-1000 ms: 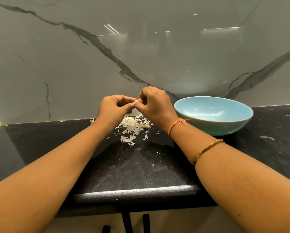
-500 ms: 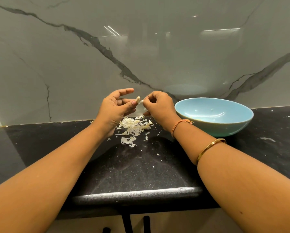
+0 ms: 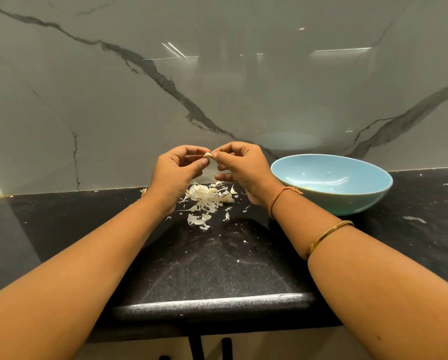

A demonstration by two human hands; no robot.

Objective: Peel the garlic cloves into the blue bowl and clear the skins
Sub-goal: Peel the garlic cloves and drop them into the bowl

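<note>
**One small clove pinched between both hands**

The garlic clove [image 3: 207, 155] is held up between the two hands, above the skins [image 3: 207, 197]. The left hand [image 3: 174, 172] pinches it between thumb and fingertips. The right hand [image 3: 243, 167] nips the end facing it, so the hands meet on the clove. It is small, pale and rounded. I judge it light and firm, and probably slick once bare, so a grip across its fat middle seems safest while nails lift the skin at the tip. The skins are thin, curled, papery flakes heaped on the dark speckled tabletop [image 3: 217, 266] below the hands, and they would likely scatter at a breath. The blue bowl [image 3: 347, 201], smooth and glossy, sits just right of the right hand.
</note>
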